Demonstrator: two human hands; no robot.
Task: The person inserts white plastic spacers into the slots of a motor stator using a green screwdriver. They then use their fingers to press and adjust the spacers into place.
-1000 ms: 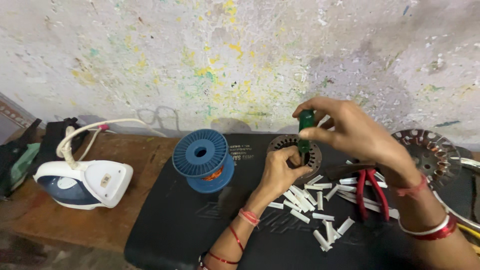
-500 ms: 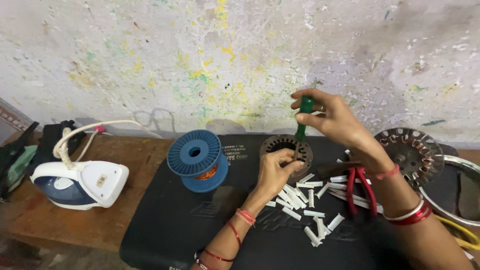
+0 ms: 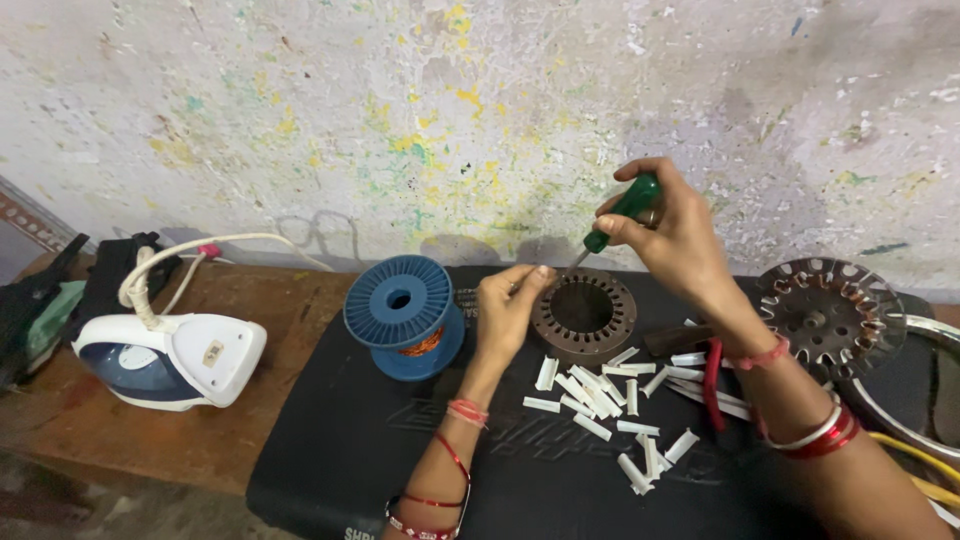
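My right hand (image 3: 672,232) grips a green-handled screwdriver (image 3: 622,212), tilted so its thin shaft points down-left toward a rusty slotted metal ring (image 3: 585,315). The ring lies flat on a black mat (image 3: 380,440). My left hand (image 3: 510,305) rests at the ring's left edge, its fingertips pinched near the screwdriver tip; whether it holds something small I cannot tell. Several white folded paper strips (image 3: 600,395) lie scattered on the mat just in front of the ring.
A blue wire spool (image 3: 402,312) stands left of the ring. A white and blue clothes iron (image 3: 165,355) sits on the wooden bench (image 3: 230,440) at left. Red-handled pliers (image 3: 712,375) and a round slotted metal disc (image 3: 830,315) lie at right. A paint-flecked wall stands behind.
My right hand has lifted the screwdriver higher and tilted it, tip toward the ring's left rim. My left hand has slid to the ring's left edge.
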